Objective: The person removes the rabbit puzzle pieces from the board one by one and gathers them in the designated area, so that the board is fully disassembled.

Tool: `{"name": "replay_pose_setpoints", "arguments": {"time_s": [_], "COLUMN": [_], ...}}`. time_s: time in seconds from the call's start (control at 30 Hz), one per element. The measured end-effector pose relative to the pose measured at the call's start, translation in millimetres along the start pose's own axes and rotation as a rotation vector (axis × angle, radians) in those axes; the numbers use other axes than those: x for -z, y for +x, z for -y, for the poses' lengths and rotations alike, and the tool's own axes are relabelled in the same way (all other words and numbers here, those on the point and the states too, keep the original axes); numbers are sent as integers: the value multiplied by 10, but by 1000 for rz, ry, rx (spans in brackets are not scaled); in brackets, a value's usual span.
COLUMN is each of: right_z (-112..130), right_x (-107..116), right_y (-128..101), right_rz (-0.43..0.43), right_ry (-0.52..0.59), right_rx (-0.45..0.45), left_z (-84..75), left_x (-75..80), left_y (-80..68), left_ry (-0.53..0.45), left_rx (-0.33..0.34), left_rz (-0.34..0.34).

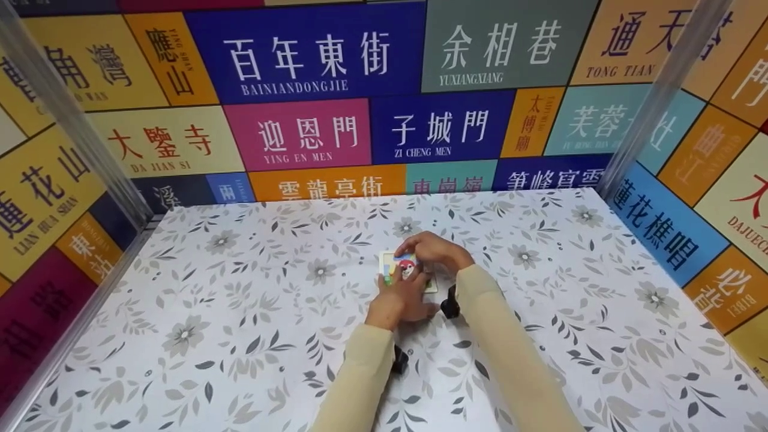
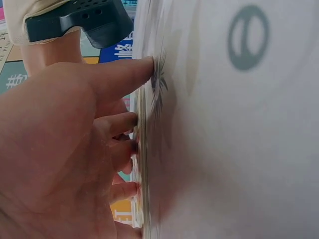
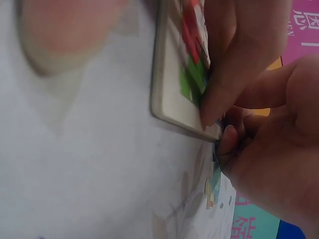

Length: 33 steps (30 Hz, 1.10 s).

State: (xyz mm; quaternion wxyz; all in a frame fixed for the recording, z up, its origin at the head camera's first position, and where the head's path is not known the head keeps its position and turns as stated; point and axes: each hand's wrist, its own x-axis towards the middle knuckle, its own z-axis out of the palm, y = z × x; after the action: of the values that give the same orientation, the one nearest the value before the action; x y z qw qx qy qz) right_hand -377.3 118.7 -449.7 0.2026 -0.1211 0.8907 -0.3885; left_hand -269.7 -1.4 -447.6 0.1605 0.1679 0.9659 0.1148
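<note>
Though bright, the picture board [image 1: 386,260] partly obscure behind both hands [image 1: 403,298] [image 1: 437,249].

Long beige cloth sleeves [image 1: 363,372], two; compact black wrist-worn units [image 1: 449,302], two, one casing [image 2: 107,27] pierced with small round holes.

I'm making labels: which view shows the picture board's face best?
Head: it sees the picture board from above, partly covered by left hand and right hand. Right wrist: one corner, slanted; left wrist: mainly its edge.
</note>
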Motion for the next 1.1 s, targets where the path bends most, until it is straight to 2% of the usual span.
{"name": "replay_pose_setpoints", "arguments": {"time_s": [0.47, 0.7, 0.93, 1.1], "right_z": [3, -4, -1, -29], "right_x": [-6, -9, -13, -8], "right_y": [13, 21, 14, -4], "right_rz": [-11, -24, -29, -60], "right_ry": [-27, -33, 53, 74], "right_rx": [6, 22, 13, 8], "left_z": [-5, -1, 11, -3], "left_x": [-1, 2, 10, 10], "left_y": [1, -6, -3, 5], "left_ry": [-2, 6, 14, 3], "left_rx": [19, 2, 7, 2], "left_rz": [10, -1, 16, 26]}}
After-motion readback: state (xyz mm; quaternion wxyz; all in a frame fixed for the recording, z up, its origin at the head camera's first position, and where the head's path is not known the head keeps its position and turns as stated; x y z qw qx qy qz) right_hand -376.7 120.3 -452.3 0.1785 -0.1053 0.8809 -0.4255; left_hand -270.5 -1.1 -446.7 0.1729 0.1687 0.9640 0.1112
